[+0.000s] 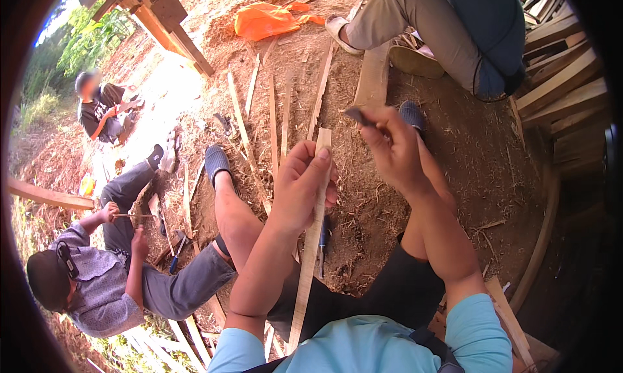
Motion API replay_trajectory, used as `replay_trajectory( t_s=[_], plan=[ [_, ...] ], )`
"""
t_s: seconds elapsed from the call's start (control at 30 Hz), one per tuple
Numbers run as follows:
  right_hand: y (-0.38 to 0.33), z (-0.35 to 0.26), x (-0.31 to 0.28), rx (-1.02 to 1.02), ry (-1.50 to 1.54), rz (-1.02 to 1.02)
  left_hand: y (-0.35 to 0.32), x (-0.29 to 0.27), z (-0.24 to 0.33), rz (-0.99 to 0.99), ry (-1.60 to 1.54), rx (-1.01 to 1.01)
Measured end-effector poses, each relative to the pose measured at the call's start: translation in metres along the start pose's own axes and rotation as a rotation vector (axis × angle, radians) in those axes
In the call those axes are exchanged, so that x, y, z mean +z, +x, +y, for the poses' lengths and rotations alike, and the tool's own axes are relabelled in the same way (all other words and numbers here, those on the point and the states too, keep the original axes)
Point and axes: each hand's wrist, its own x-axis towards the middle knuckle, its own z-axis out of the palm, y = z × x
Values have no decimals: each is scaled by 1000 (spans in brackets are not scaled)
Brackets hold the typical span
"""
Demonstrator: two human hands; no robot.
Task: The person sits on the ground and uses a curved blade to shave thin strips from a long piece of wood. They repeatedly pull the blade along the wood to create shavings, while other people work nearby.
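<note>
Over the lap [370, 301], the strip [306, 275] lies lengthwise away from the wearer; the left hand [304, 181], nearer, pinches its far portion. The right hand [392, 146], apart, just right, pinches a dark tool [357, 116].

Outdoor woodworking spot. Bare dirt ground [493, 185], shavings scattered over it, loose wooden slats [273, 120] lying around, pile of cut timber [561, 81] at right edge. Green plants [97, 38] and sunlight upper left. Co-worker [107, 292] seated low at left; wood strip [306, 275] in wearer's left hand [302, 181].
</note>
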Motion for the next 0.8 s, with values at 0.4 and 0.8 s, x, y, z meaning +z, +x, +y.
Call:
replay_trajectory(
  t_s=[0.4,0.8],
  plan=[
    [-6,-7,19,-112,212,-252,3,-11,1,-6,-100,20],
    [19,14,10,28,44,144,-10,19,-8,-80,14,-20]
  ],
)
